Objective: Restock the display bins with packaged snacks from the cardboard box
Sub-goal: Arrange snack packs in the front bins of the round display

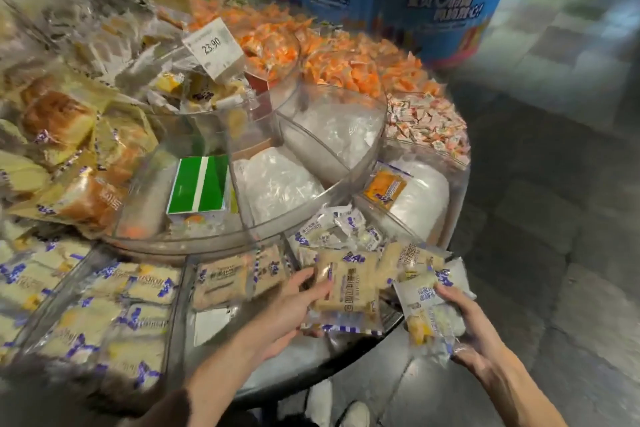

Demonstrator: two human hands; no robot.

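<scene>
Two hands work at the near edge of the round display stand (304,378), as we see from the head camera. Our left hand (294,308) grips a beige packet (349,284) by its left end, thumb pressed on top and the other fingers curled underneath, mostly hidden. The packet lies flat over a heap of similar wrapped snacks (332,229) at the stand's near-right edge. Our right hand (474,329) pinches a white-and-yellow packet (426,315) between the thumb above and curled fingers below, holding it just off that same edge, beside the heap. Left of the beige packet, a clear-walled bin (178,291) holds more beige packets (225,281). Toward the near-left edge are blue-printed cakes (114,319). On the upper tier at the stand's middle, a clear round tub (332,149) contains a green box (199,184) and white plastic bags (277,180). Bread loaves (59,114) pile up at the left edge, and orange packets (332,62) fill the far side behind a price tag (213,48). A blue drum display (398,0) stands beyond.
</scene>
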